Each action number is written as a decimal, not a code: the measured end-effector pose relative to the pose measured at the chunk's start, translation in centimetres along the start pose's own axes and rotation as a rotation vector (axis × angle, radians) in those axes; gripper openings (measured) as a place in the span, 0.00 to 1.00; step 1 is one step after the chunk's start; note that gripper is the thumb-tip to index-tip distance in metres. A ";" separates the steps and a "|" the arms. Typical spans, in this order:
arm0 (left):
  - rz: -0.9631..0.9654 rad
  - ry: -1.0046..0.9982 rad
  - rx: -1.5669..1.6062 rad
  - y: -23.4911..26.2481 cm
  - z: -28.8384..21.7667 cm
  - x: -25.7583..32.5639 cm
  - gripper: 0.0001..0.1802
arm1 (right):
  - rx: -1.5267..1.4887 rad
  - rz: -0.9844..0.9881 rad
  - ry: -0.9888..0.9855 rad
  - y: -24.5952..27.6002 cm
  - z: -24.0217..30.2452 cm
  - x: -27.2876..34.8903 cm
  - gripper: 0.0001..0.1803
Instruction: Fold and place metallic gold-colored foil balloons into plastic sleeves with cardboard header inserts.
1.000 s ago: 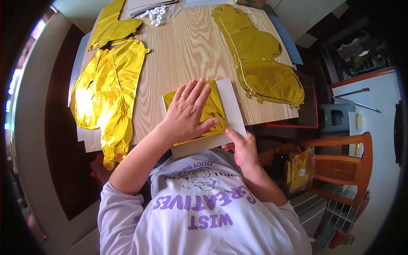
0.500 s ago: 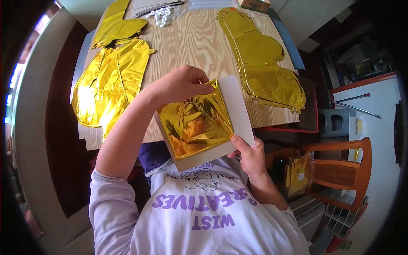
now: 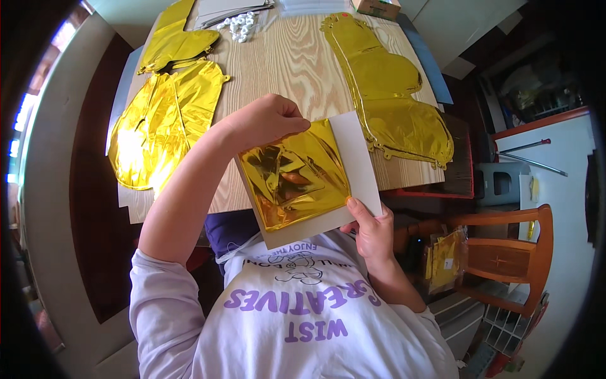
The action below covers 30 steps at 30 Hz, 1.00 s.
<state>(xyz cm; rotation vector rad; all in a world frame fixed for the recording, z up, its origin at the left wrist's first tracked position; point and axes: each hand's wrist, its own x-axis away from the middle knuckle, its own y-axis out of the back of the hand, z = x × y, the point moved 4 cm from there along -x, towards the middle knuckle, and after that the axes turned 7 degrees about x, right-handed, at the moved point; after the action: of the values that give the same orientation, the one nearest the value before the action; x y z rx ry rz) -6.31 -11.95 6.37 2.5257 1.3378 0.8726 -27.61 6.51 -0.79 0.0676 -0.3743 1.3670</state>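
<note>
A folded gold foil balloon [image 3: 295,175] lies on a white card [image 3: 360,165], held tilted above the near edge of the wooden table [image 3: 284,69]. My left hand [image 3: 265,120] pinches the top left corner of the foil and card. My right hand [image 3: 372,228] grips the card's lower right corner from below, thumb on its face.
Flat gold foil balloons lie on the table: a large one at the left [image 3: 158,123], one at the far left [image 3: 173,41], a long one at the right [image 3: 391,95]. Small white pieces [image 3: 240,25] sit at the far edge. A wooden chair [image 3: 505,252] stands to the right.
My left hand left the top of the foil, where it was pressing flat, and went to its upper left corner. Card and foil rose off the table and tilted toward me.
</note>
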 end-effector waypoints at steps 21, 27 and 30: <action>-0.585 -0.286 -0.739 -0.2 5.1 1.7 0.19 | -0.006 -0.089 -0.141 -2.2 -2.5 -0.3 0.12; -0.559 -0.653 -0.845 -3.5 3.2 4.0 0.27 | 0.035 -0.085 -0.137 -2.2 -2.5 -0.4 0.13; -0.391 -0.616 -0.770 -6.8 3.1 5.3 0.44 | 0.026 -0.080 -0.148 -2.3 -2.5 -0.3 0.13</action>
<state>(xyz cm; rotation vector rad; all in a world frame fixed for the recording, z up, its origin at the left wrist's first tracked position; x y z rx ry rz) -7.11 -3.32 3.46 1.6524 0.9723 0.3610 -24.86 6.43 -2.82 0.2037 -0.4728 1.2911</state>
